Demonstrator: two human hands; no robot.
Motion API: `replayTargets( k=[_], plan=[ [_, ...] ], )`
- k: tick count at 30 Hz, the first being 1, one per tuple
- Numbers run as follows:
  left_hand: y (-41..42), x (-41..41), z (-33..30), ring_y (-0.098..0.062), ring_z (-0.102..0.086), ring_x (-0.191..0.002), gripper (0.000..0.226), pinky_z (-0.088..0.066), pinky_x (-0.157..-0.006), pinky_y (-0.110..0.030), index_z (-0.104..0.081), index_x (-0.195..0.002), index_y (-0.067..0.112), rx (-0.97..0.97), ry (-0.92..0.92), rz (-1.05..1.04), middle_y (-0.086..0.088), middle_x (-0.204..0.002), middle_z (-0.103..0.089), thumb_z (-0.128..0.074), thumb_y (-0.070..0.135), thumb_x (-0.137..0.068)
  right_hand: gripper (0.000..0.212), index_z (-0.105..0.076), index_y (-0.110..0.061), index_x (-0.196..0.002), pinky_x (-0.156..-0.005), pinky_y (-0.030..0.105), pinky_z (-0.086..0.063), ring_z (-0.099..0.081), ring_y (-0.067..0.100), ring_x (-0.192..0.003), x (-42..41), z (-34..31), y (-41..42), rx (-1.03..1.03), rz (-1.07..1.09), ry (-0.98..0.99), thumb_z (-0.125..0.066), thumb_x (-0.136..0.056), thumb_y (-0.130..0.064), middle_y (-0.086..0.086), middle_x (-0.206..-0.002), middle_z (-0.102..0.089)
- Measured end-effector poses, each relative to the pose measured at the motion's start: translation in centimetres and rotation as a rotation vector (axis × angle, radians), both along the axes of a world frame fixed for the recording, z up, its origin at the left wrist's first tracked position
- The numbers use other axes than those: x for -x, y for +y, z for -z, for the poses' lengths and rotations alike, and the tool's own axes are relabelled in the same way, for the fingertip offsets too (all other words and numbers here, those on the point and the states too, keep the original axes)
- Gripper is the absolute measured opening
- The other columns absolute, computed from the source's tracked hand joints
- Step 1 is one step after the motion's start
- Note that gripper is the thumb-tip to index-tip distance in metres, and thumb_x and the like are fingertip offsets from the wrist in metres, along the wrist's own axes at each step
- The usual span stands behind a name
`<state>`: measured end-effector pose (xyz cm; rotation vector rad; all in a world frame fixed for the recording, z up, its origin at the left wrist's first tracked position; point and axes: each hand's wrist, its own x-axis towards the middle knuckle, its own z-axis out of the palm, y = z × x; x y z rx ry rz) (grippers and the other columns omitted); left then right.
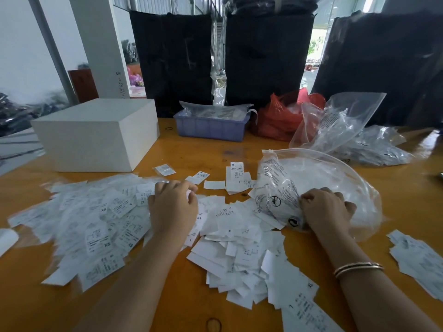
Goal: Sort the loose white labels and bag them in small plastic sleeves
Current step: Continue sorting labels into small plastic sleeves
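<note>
**Two hands at work in a spread of labels**

Nearest the person, loose white labels (pixel 242 257) lie heaped on the orange table (pixel 167 295), with a smaller pile (pixel 417 257) off to the right of that heap, by the table edge. The right wrist wears thin bangles (pixel 358 268).

Just beyond the heap, the left hand (pixel 171 207) rests knuckles-up on the labels, its fingers curled; a bit of white shows at the fingertips, though whether they pinch a label I cannot tell. Left of the heap spreads a wider drift of labels in clear sleeves (pixel 96 224), sizes such as XS printed on them.

The right hand (pixel 328 209) sits right of the heap, fingers bent and gripping the crumpled printed edge of a big clear zip bag (pixel 311 178), which lies on its side.

Farther back from the heap, a few single labels (pixel 236 176) lie alone. Behind them stand a white box (pixel 96 135) to the left, a blue tray (pixel 211 128) of packets in the middle, a red bag (pixel 275 118) and more clear bags (pixel 340 125) to the right. Tall black bundles (pixel 268 58) rise at the far edge.
</note>
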<state>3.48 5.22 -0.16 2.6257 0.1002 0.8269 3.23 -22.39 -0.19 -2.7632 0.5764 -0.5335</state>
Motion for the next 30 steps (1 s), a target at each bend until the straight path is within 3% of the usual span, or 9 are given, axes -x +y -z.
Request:
replayTargets(
  k=[5,9,11,13,16,20,24,26,30],
  plan=[
    [-0.8,-0.2,0.3,-0.018,-0.047,-0.104,0.013,-0.032,-0.075,-0.026,-0.07,-0.096,0.024,0.017,-0.082,0.153,0.004,-0.103,-0.066,-0.058,0.02,-0.089,0.003,-0.063,-0.029,-0.086,-0.08,0.035,-0.019,-0.047,0.024,-0.107,-0.3,0.0,-0.4,-0.219,0.02,-0.246,-0.061,-0.088,-0.027,0.001,-0.107,-0.063],
    [-1.5,0.0,0.3,-0.019,-0.05,-0.103,0.012,-0.037,-0.079,-0.029,-0.071,-0.091,0.021,0.054,-0.137,0.295,0.005,-0.097,-0.067,-0.062,0.015,-0.087,0.009,-0.059,-0.026,-0.083,-0.078,0.03,-0.016,-0.048,0.024,-0.11,0.0,-0.2,-0.1,-0.337,0.005,-0.493,-0.067,-0.085,-0.022,0.002,-0.106,-0.064],
    [-1.8,0.0,0.3,-0.015,-0.049,-0.1,0.012,-0.04,-0.081,-0.03,-0.071,-0.091,0.02,0.083,-0.169,0.373,0.008,-0.096,-0.066,-0.06,0.018,-0.087,0.014,-0.057,-0.024,-0.083,-0.075,0.026,-0.014,-0.052,0.021,-0.101,0.3,-0.6,0.6,-0.355,-0.085,-0.61,-0.069,-0.084,-0.017,-0.003,-0.094,-0.064],
    [-2.1,0.3,0.0,-0.006,-0.046,-0.101,0.019,-0.038,-0.085,-0.022,-0.069,-0.096,0.024,0.185,-0.12,0.502,0.018,-0.099,-0.06,-0.053,0.031,-0.087,0.021,-0.053,-0.023,-0.083,-0.082,0.027,-0.026,-0.056,0.01,-0.084,1.0,-1.0,1.8,-0.412,-0.285,-0.671,-0.068,-0.084,-0.009,-0.011,-0.081,-0.058],
    [-2.6,0.9,-0.3,0.01,-0.047,-0.105,0.029,-0.036,-0.083,-0.009,-0.054,-0.111,0.043,0.383,0.14,0.707,0.032,-0.108,-0.05,-0.047,0.052,-0.084,0.032,-0.047,-0.031,-0.083,-0.068,0.009,-0.043,-0.053,-0.005,-0.073,2.4,-1.5,4.7,-0.52,-0.568,-0.567,-0.066,-0.085,-0.005,-0.014,-0.079,-0.055],
    [-2.9,1.3,-0.5,0.012,-0.052,-0.101,0.033,-0.045,-0.078,-0.008,-0.048,-0.11,0.05,0.541,0.306,0.828,0.025,-0.106,-0.058,-0.051,0.064,-0.081,0.04,-0.048,-0.035,-0.098,-0.066,0.018,-0.052,-0.061,0.003,-0.07,3.2,-1.4,7.5,-0.75,-0.82,-0.386,-0.066,-0.083,-0.002,-0.004,-0.08,-0.062],
    [-3.2,1.5,-0.7,0.005,-0.059,-0.089,0.026,-0.048,-0.073,-0.009,-0.064,-0.094,0.039,0.631,0.263,0.818,0.024,-0.09,-0.066,-0.058,0.055,-0.074,0.049,-0.044,-0.039,-0.107,-0.072,0.024,-0.055,-0.065,0.007,-0.073,3.1,-1.0,7.6,-0.743,-0.908,-0.26,-0.066,-0.083,-0.002,-0.008,-0.084,-0.065],
    [-3.1,1.3,-0.7,0.003,-0.061,-0.083,0.009,-0.048,-0.068,-0.009,-0.066,-0.086,0.034,0.653,0.234,0.783,0.023,-0.084,-0.067,-0.066,0.04,-0.079,0.054,-0.043,-0.04,-0.111,-0.074,0.023,-0.055,-0.065,0.007,-0.074,2.9,-0.7,7.4,-0.739,-0.92,-0.252,-0.067,-0.083,-0.001,-0.005,-0.081,-0.064],
    [-2.9,1.0,-0.6,-0.005,-0.065,-0.079,0.007,-0.05,-0.069,-0.013,-0.066,-0.084,0.024,0.818,0.134,0.684,0.006,-0.082,-0.071,-0.065,0.018,-0.087,0.052,-0.04,-0.04,-0.123,-0.077,0.018,-0.05,-0.059,0.003,-0.079,2.3,-0.1,7.3,-0.676,-0.861,-0.256,-0.065,-0.086,-0.015,-0.01,-0.085,-0.062]
  ],
)
